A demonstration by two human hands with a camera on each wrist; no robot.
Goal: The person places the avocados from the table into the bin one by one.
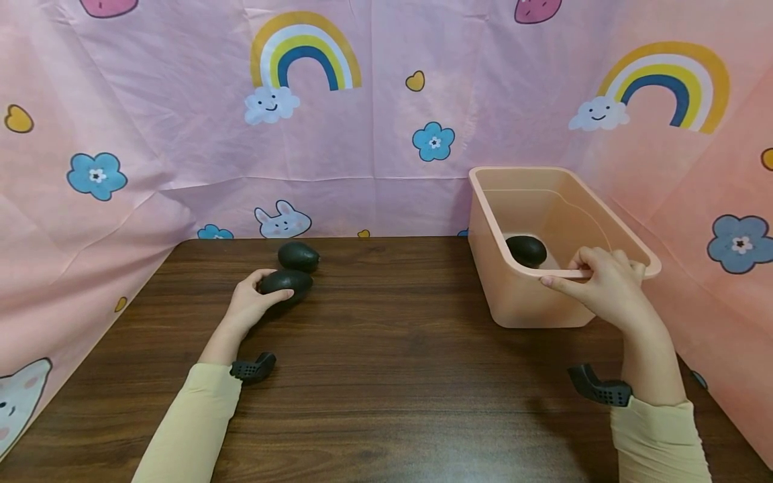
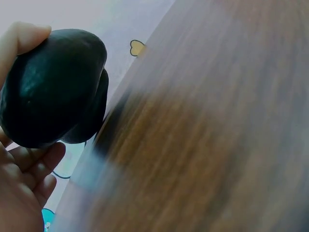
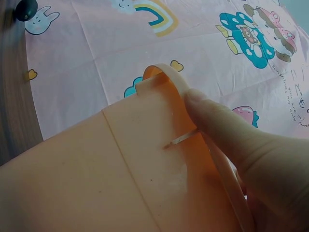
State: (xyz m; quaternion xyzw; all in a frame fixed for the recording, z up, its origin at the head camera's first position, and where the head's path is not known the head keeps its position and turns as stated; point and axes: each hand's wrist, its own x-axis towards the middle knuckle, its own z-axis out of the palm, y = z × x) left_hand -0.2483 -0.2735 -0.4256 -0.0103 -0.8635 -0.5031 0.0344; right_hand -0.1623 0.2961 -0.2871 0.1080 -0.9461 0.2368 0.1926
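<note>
My left hand (image 1: 250,303) grips a dark green avocado (image 1: 286,287) between thumb and fingers, at the left of the table. In the left wrist view that avocado (image 2: 53,87) fills the space between thumb and fingertips. A second avocado (image 1: 298,256) lies just behind it, partly overlapped in the left wrist view. My right hand (image 1: 610,285) pinches the near rim of a peach plastic bin (image 1: 537,302), thumb outside and fingers over the inside. Another avocado (image 1: 527,251) lies within the bin, its lower part hidden by the rim.
The bin stands at the right rear of the brown wooden table (image 1: 386,376). A pink printed cloth (image 1: 386,134) hangs along the table's back and both sides. Each wrist wears a black camera mount (image 1: 253,368).
</note>
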